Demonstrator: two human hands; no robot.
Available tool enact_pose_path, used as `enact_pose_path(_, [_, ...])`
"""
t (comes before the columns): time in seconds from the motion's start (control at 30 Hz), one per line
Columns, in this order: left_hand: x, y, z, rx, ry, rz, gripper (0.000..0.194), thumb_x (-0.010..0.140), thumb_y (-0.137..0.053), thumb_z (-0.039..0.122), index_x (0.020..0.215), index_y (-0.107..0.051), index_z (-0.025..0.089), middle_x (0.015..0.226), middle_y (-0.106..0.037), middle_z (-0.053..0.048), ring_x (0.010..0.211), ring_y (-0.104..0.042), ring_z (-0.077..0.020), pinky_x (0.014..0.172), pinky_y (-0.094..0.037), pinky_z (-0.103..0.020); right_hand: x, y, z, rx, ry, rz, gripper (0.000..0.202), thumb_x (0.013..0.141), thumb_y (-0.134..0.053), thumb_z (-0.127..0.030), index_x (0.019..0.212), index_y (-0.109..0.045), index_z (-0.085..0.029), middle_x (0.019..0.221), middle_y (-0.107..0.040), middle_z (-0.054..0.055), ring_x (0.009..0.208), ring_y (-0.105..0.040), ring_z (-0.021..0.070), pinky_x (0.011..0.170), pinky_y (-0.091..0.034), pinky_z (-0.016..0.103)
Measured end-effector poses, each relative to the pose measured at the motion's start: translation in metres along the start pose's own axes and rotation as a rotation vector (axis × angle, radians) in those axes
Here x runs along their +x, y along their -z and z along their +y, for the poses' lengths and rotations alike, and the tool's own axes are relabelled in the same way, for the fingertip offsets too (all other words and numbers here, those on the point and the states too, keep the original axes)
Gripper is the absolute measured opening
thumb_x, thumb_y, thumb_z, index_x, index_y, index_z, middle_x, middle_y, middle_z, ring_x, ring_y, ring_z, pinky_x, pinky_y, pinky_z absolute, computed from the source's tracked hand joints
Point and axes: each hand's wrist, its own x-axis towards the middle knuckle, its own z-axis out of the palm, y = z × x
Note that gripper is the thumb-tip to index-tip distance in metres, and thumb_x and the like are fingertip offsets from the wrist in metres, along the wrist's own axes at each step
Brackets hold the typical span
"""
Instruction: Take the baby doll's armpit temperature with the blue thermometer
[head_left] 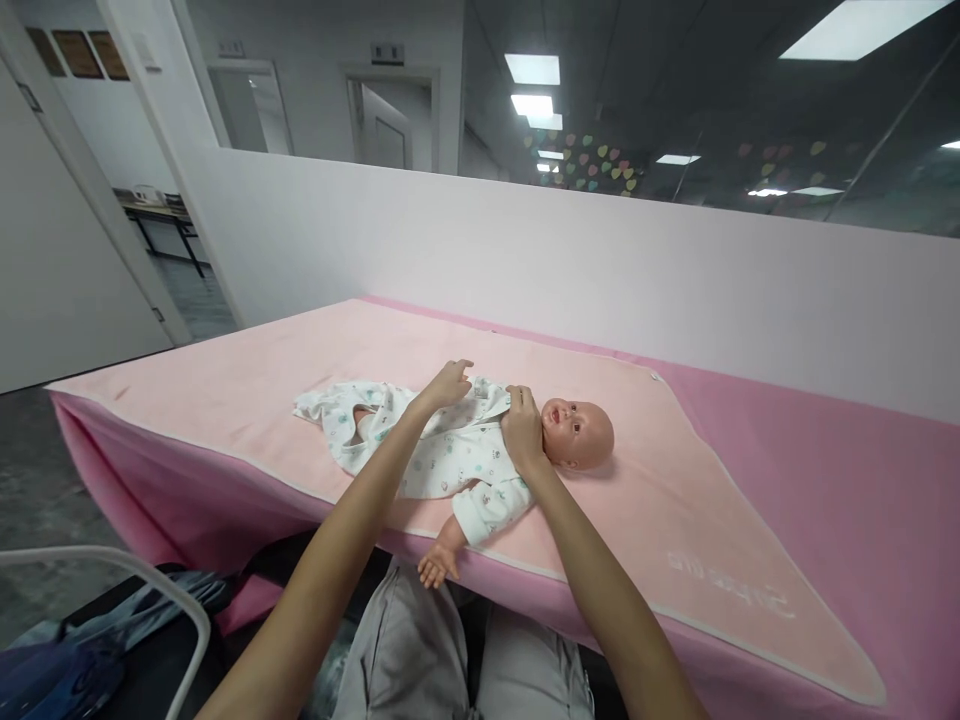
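A baby doll (589,432) lies on its back with its head to the right, dressed in a white, patterned baby romper (457,455). Close to the doll's neck, my right hand (523,425) has its fingers closed on the romper's collar area. My left hand (448,384) is over the far side of the doll's chest, a finger stretched out to the right; contact with the cloth is hard to make out. One doll arm (442,555) reaches out of its sleeve over the near edge. Part of a bare doll leg (364,420) shows through an opening in the romper.
A peach-coloured mat (247,370) covers much of the pink-draped table (862,480). Behind it runs a white half wall (562,250) with glass above. A curved chair arm (172,590) and blue clothing (67,670) are at the lower left. My legs (405,650) are under the near edge.
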Motion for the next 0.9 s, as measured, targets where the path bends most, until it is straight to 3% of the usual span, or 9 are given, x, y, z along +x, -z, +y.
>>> enact_pose_path(0.1, [0.022,-0.020,0.009,0.509,-0.112,0.114,0.052,0.075,-0.047,0.009,0.126,-0.044,0.017,0.134,-0.042,-0.014,0.120,-0.043,-0.0283,0.096,-0.037,-0.042,0.000,0.000,0.000,0.008,0.043,0.043,0.037,0.078,-0.035,0.003,0.105,-0.053,-0.013,0.101,-0.056,0.009,0.094,-0.049,0.0200,0.083,-0.040,0.030])
enact_pose_path(0.2, [0.035,-0.045,0.005,0.671,-0.157,0.062,0.041,0.082,-0.042,0.011,0.121,-0.049,0.020,0.141,-0.035,-0.012,0.127,-0.036,-0.0267,0.099,-0.032,-0.043,-0.002,-0.001,0.001,0.003,0.076,0.090,0.032,0.081,-0.036,0.000,0.101,-0.056,-0.014,0.098,-0.058,0.008,0.093,-0.047,0.0209,0.083,-0.040,0.031])
enact_pose_path(0.3, [0.042,-0.059,-0.005,0.676,-0.128,0.013,0.034,0.084,-0.038,0.011,0.113,-0.053,0.020,0.135,-0.044,-0.013,0.124,-0.041,-0.0240,0.098,-0.032,-0.042,-0.003,-0.003,0.004,0.012,0.096,0.111,0.027,0.084,-0.037,-0.004,0.098,-0.057,-0.015,0.095,-0.059,0.008,0.091,-0.047,0.0213,0.083,-0.040,0.032])
enact_pose_path(0.43, [0.039,-0.059,-0.008,0.672,-0.077,0.043,0.028,0.079,-0.042,0.007,0.104,-0.053,0.013,0.107,-0.061,-0.014,0.107,-0.054,-0.0230,0.101,-0.026,-0.042,-0.003,-0.004,0.006,0.049,0.083,0.075,0.029,0.084,-0.035,-0.004,0.096,-0.058,-0.015,0.092,-0.060,0.009,0.090,-0.047,0.0220,0.082,-0.039,0.032])
enact_pose_path(0.57, [0.027,-0.054,-0.002,0.643,-0.054,0.182,0.032,0.073,-0.050,0.012,0.105,-0.049,0.015,0.104,-0.058,-0.012,0.099,-0.055,-0.0238,0.089,-0.035,-0.036,-0.001,-0.004,0.007,0.102,0.042,-0.016,0.034,0.081,-0.032,0.000,0.095,-0.058,-0.015,0.090,-0.061,0.009,0.089,-0.048,0.0220,0.079,-0.039,0.032])
enact_pose_path(0.7, [0.016,-0.052,0.003,0.569,-0.176,0.414,0.035,0.070,-0.055,0.019,0.105,-0.050,0.018,0.097,-0.056,-0.009,0.092,-0.054,-0.0243,0.077,-0.038,-0.033,0.000,-0.005,0.006,0.140,0.032,-0.031,0.036,0.077,-0.031,0.002,0.094,-0.058,-0.015,0.093,-0.061,0.009,0.092,-0.049,0.0211,0.082,-0.038,0.032])
enact_pose_path(0.9, [0.006,-0.048,0.007,0.567,-0.233,0.423,0.025,0.072,-0.055,0.021,0.097,-0.059,0.022,0.097,-0.052,-0.007,0.089,-0.052,-0.0229,0.077,-0.036,-0.035,0.000,-0.003,0.005,0.129,-0.024,-0.047,0.037,0.078,-0.031,0.001,0.099,-0.057,-0.014,0.096,-0.061,0.010,0.092,-0.053,0.0195,0.080,-0.039,0.029])
